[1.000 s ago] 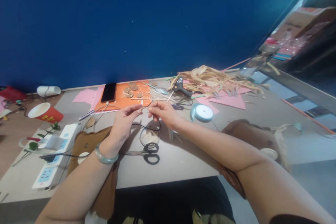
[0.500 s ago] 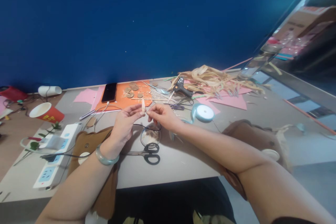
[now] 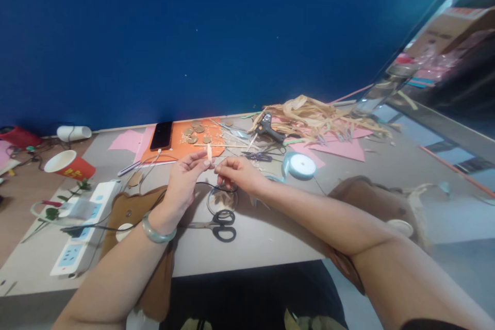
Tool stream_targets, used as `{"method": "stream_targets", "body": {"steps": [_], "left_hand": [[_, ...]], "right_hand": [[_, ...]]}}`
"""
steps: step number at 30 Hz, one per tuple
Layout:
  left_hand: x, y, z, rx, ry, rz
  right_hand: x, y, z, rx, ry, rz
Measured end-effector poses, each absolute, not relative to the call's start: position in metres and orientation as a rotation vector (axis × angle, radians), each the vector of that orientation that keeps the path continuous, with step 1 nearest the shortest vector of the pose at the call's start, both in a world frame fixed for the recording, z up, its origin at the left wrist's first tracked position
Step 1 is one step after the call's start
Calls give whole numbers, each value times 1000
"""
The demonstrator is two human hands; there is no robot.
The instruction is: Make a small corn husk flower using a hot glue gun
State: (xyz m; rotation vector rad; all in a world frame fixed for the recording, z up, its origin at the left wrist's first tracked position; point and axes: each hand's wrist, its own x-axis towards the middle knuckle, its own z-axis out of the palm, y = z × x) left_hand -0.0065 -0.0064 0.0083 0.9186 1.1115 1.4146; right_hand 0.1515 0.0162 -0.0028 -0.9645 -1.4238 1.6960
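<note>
Between thumb and fingers, my left hand (image 3: 190,175) pinches a small pale leaf-shaped piece (image 3: 209,151) that points upward. Right beside it, my right hand (image 3: 236,171) has its thumb and forefinger pressed together near the base of that piece; whatever lies in this pinch is too small to make out. Below the hands, a clear round dish or tape ring (image 3: 221,201) rests on the table, and black-handled scissors (image 3: 223,226) lie just in front of it. A roll of light blue ribbon (image 3: 302,166) is to the right of my right hand.
An orange sheet (image 3: 181,139) holds a phone (image 3: 161,136) and several round brown discs (image 3: 192,139). Behind sit a glue gun (image 3: 268,129) and a heap of dried straw strips (image 3: 309,113). A power strip (image 3: 85,232) and tilted paper cup (image 3: 71,166) are at left.
The pale piece has tilted and shifted slightly left. My right hand has moved a little left, its fingertips still close to my left hand's.
</note>
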Motion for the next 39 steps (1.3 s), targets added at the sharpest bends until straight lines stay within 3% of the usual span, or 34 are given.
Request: {"method": "stream_targets", "body": {"steps": [12, 22, 30, 39], "left_hand": [[-6, -8, 9, 916, 1125, 1423], [-9, -9, 12, 1061, 1144, 1463], [-9, -10, 11, 1165, 1190, 1370], [-4, -11, 12, 1252, 1219, 1361]], "right_hand": [[148, 11, -1, -991, -1365, 1680], [152, 15, -2, -1006, -1622, 1758], [154, 22, 3, -1035, -1460, 1564], [154, 21, 6, -950, -1356, 1577]]}}
